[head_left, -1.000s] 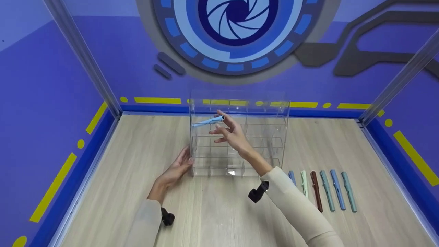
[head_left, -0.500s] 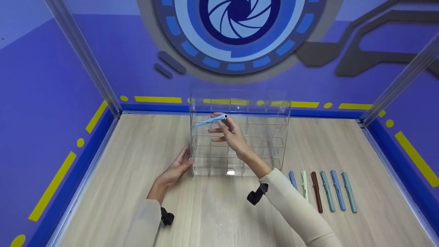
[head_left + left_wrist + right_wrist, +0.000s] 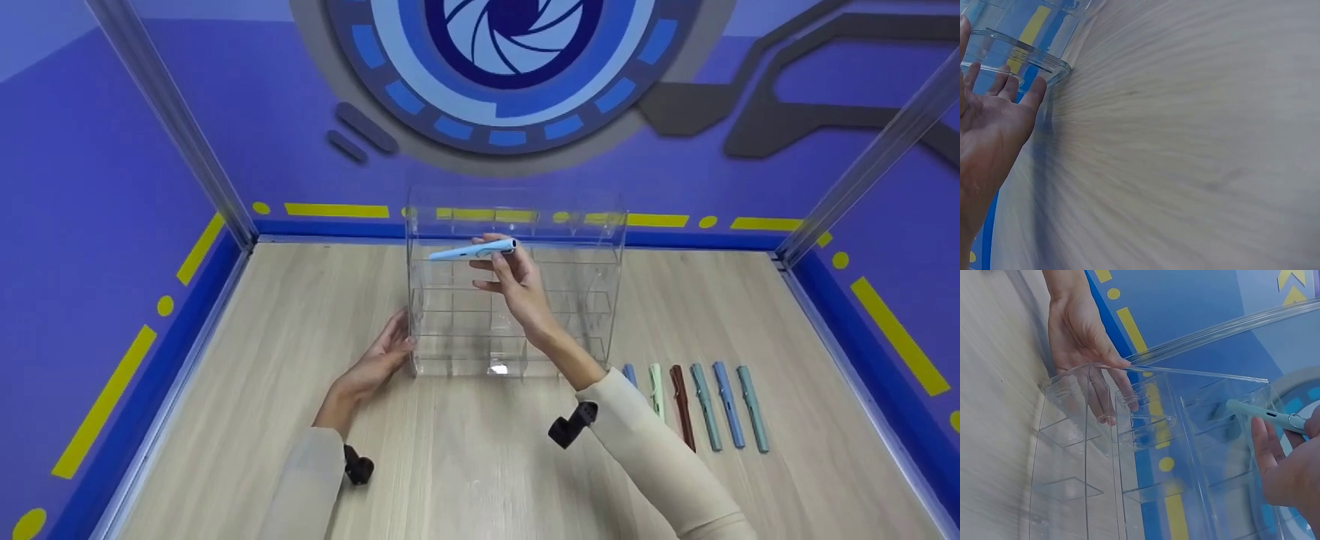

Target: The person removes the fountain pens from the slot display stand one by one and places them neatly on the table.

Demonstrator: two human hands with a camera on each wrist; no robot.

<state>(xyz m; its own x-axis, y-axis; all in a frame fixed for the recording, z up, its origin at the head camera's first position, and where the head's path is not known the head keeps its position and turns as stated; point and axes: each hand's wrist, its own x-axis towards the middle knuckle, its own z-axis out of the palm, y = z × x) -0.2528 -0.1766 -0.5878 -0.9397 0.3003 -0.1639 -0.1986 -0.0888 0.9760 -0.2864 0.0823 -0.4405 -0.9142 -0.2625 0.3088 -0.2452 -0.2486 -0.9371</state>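
My right hand (image 3: pixel 525 289) pinches a light blue pen (image 3: pixel 469 250) near its clip end, in front of the upper rows of a clear acrylic rack (image 3: pixel 411 300). The pen lies almost level, its free end pointing left. In the right wrist view the pen (image 3: pixel 1266 414) is held before the rack's compartments, apart from the shelves as far as I can see. My left hand (image 3: pixel 375 360) rests against the rack's lower left side. In the left wrist view that hand (image 3: pixel 994 126) has its palm turned up and fingers extended along the clear panel.
Several capped pens lie side by side right of the rack, among them a brown pen (image 3: pixel 682 405), a pale green pen (image 3: pixel 657 390) and a teal pen (image 3: pixel 753 409). My right sleeve (image 3: pixel 652 450) partly covers the row. A blue patterned wall (image 3: pixel 330 90) stands behind the rack.
My right hand has shifted right with the light blue pen, and the pen has turned to show more of its length. The left hand stays at the rack's side. The head view has shifted slightly.
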